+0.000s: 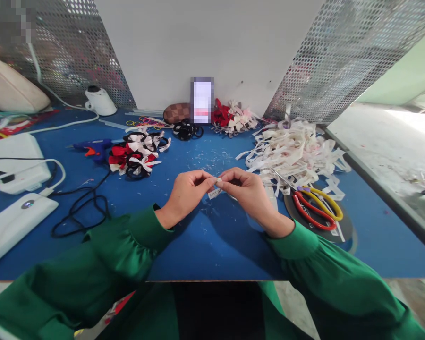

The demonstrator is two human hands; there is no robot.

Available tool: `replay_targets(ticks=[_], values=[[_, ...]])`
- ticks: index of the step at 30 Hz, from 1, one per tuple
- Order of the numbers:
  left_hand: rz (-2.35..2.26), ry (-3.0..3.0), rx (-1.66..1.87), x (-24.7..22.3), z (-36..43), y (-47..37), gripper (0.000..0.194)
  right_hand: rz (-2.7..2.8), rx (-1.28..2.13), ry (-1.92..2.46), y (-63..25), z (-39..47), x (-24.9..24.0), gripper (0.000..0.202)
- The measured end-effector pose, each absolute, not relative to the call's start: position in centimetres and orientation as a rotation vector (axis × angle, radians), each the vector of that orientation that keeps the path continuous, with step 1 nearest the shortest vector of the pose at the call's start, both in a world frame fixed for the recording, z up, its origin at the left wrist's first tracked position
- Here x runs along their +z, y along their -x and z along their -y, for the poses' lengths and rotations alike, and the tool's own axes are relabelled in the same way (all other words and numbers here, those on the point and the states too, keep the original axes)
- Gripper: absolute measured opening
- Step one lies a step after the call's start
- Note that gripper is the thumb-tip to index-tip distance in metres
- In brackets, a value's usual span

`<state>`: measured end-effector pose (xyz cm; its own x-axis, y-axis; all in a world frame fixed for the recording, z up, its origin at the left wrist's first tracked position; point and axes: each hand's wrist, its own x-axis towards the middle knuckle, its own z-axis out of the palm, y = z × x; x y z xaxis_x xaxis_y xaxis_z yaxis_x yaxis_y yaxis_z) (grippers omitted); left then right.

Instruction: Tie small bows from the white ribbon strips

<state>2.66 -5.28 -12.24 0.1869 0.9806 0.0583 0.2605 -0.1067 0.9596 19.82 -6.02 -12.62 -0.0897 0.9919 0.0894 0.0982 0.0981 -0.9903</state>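
A white ribbon [214, 194] printed with "BEST" and more letters I cannot read is pinched over the middle of the table. My left hand [188, 191] holds it between thumb and forefinger. From the other side my right hand [250, 194] grips it the same way, the fingertips of both hands almost touching. Part of the ribbon is hidden behind the fingers. Right of my right hand lies a heap of pale ribbon strips [297, 151]. Scissors [315, 210] with red and yellow handles rest on a dark round disc [344, 219].
Red, white and black ribbon bows [136, 153] lie left, beside a blue glue gun [94, 147]. At the back are a phone [201, 100], a checkered pouch [177, 113], black hair ties [187, 130] and more bows [233, 118]. Cables and a white power bank [21, 224] occupy the left.
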Motion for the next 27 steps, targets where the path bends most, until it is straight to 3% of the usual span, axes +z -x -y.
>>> replay_targets(ticks=[9,15,21,27], values=[[-1.173,-1.587,1.017,-12.58,5.31,-2.63,0.025,1.084,1.244,1.097,-19.95,5.91,-12.16,0.014],[-1.118,-1.531,1.068,-12.31,5.41,-2.70,0.023,1.264,1.175,1.177,-19.78,6.13,-12.01,0.017],[-1.138,-1.614,1.034,-12.30,5.60,-2.74,0.019,1.097,1.340,1.075,-19.79,6.14,-12.18,0.011],[-1.074,-1.478,1.019,-12.65,5.52,-2.99,0.023,0.976,1.349,1.111,-19.60,5.98,-12.31,0.020]])
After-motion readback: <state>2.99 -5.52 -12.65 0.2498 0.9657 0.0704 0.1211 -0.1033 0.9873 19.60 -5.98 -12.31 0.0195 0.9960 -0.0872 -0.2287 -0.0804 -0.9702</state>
